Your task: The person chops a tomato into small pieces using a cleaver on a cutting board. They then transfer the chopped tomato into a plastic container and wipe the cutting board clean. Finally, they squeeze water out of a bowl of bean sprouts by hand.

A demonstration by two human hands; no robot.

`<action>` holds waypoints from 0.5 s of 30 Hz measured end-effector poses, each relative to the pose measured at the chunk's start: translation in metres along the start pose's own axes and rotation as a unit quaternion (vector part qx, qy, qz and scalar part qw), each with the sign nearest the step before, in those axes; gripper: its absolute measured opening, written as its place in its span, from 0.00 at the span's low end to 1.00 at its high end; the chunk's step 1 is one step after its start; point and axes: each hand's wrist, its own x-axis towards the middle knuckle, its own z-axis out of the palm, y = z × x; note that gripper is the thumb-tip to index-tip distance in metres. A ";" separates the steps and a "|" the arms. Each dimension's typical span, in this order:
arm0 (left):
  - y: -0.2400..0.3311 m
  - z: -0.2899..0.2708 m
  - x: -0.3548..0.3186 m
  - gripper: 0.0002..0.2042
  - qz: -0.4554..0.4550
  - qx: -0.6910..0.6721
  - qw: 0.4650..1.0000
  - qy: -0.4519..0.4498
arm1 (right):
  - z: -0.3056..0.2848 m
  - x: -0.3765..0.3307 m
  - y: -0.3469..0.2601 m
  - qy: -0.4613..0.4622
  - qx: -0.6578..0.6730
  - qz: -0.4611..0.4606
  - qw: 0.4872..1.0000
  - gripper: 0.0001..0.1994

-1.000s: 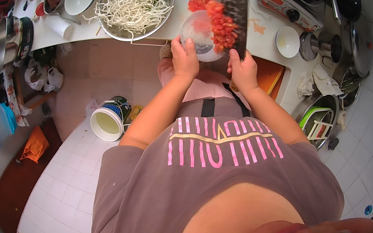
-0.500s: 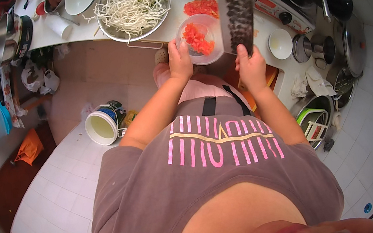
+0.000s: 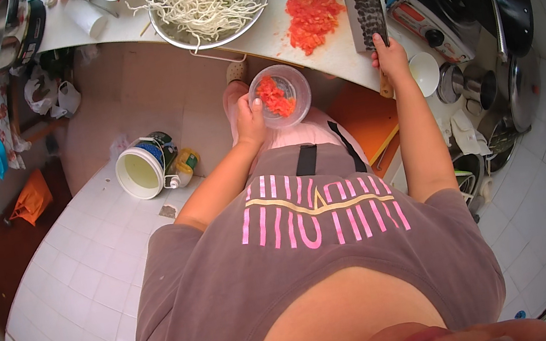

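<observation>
Held in my left hand point(image 3: 250, 123) by its left side is a clear plastic bowl point(image 3: 301, 92), with chopped red tomato point(image 3: 274, 96) in it. The bowl is in front of the counter's edge, above my legs. My right hand point(image 3: 392, 59) is closed around the wooden handle of a cleaver point(image 3: 364, 12). The dark, dimpled blade is over the white counter, just right of a pile of chopped tomato point(image 3: 313, 22). Whether the blade touches the counter I cannot tell.
A metal basin point(image 3: 163, 35) of white noodle-like strands stands left of the tomato pile. At the right are a gas stove point(image 3: 420, 28), a black wok point(image 3: 518, 3) and a white bowl point(image 3: 425, 73). A white bucket point(image 3: 140, 172) is on the tiled floor at left.
My left hand has drawn the plastic bowl back from the counter toward my body. My right hand has moved the cleaver away from the bowl, to the right, beside the tomato pile.
</observation>
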 end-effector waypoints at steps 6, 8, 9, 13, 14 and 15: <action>-0.020 0.016 0.011 0.20 -0.012 -0.003 1.000 0.020 | 0.004 0.011 0.007 -0.078 0.036 0.022 0.996 0.18; -0.024 0.016 0.014 0.20 -0.017 -0.012 1.000 0.021 | 0.011 0.005 0.007 -0.119 0.044 0.008 0.992 0.16; -0.023 0.014 0.012 0.20 -0.030 -0.011 0.999 0.028 | 0.015 -0.002 0.003 -0.122 0.048 0.009 0.991 0.15; -0.023 0.000 0.002 0.22 0.008 -0.012 0.997 0.070 | 0.039 -0.017 0.006 -0.153 0.097 0.030 0.983 0.16; -0.024 -0.003 0.001 0.22 0.040 -0.014 0.996 0.084 | 0.045 -0.020 0.003 -0.148 0.088 0.057 0.983 0.16; -0.016 -0.005 0.003 0.23 0.039 -0.020 0.995 0.085 | 0.053 -0.024 0.001 -0.151 0.107 0.066 0.980 0.16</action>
